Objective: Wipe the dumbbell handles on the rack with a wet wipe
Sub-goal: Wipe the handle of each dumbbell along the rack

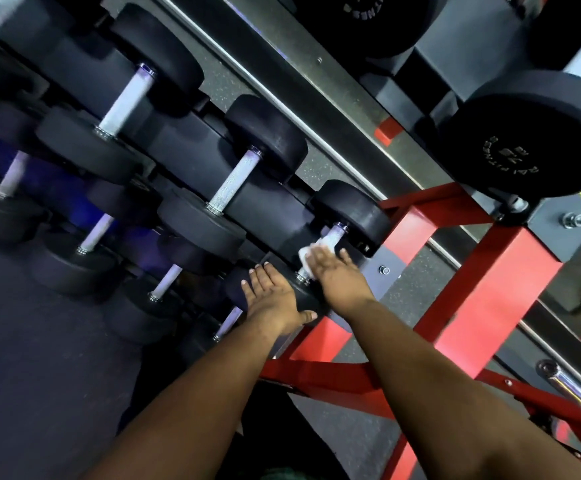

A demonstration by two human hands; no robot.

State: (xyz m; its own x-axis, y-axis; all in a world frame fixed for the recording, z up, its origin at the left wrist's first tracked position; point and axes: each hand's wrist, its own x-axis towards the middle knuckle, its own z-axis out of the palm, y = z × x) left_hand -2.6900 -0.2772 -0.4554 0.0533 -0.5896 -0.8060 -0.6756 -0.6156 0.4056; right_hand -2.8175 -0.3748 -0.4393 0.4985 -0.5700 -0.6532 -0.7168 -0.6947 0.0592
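On one handle, one wipe

Both forearms reach toward 12 o'clock; the left hand lies flat, fingers straight, and the right hand lies open, blurred.
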